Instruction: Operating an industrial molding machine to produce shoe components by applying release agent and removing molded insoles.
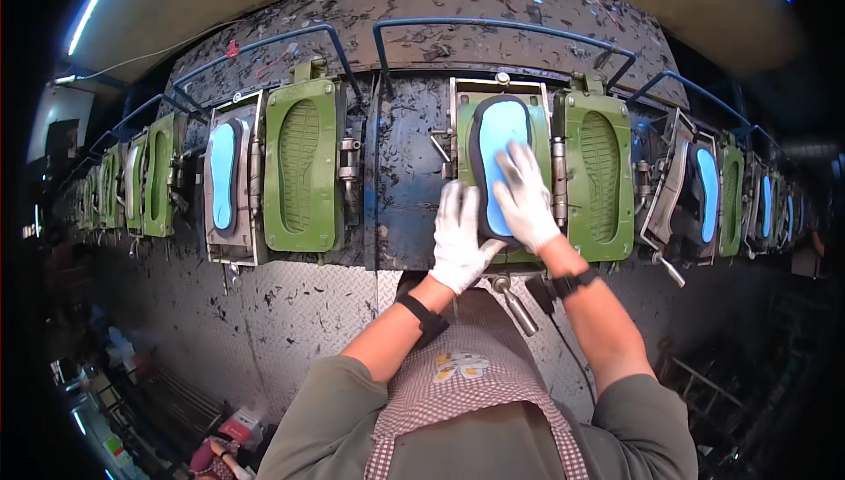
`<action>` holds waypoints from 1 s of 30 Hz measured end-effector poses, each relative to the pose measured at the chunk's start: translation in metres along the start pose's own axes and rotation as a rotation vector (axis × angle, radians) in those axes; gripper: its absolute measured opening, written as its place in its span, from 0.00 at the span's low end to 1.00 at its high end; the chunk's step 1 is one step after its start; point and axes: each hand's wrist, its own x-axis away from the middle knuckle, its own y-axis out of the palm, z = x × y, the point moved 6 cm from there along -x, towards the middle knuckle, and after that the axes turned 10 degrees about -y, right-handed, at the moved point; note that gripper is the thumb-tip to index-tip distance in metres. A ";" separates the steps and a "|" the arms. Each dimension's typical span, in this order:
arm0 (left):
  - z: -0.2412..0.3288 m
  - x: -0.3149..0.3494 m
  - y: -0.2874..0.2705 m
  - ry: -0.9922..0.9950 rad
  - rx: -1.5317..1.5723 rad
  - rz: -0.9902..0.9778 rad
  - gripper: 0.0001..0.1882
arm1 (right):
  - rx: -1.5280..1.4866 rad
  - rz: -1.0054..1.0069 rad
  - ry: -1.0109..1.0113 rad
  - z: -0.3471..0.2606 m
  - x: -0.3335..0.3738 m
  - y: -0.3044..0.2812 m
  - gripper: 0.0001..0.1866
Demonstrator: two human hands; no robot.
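Note:
A shoe sole (500, 119) with a light blue face and a black rim lies in the opened green mould (536, 103) straight ahead. Gloved in white, my right hand (525, 203) rests on the blue face with its fingers stretched out. My left hand (461, 235), also in a white glove, is at the sole's near left edge. Its fingers point away from me, and its thumb reaches toward the sole's near end. To the right stands the other mould half (599, 172), green with a ridged sole-shaped hollow.
At left, another open mould (300, 168) has a blue-faced sole (224, 176) beside it. More moulds line both sides. A handle (521, 311) juts out below the middle mould. Blue rails (506, 22) run behind, before a scrap-strewn surface (422, 5). A person (211, 458) shows at lower left.

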 end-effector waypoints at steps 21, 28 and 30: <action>0.030 -0.025 -0.012 0.329 0.188 -0.228 0.23 | -0.060 0.043 0.105 -0.017 0.000 -0.041 0.10; 0.015 -0.018 0.003 0.464 0.131 -0.234 0.21 | 0.455 0.075 0.105 0.007 -0.107 0.005 0.19; 0.015 -0.022 -0.001 0.471 0.148 -0.225 0.19 | 0.450 0.017 0.122 0.005 -0.112 0.007 0.16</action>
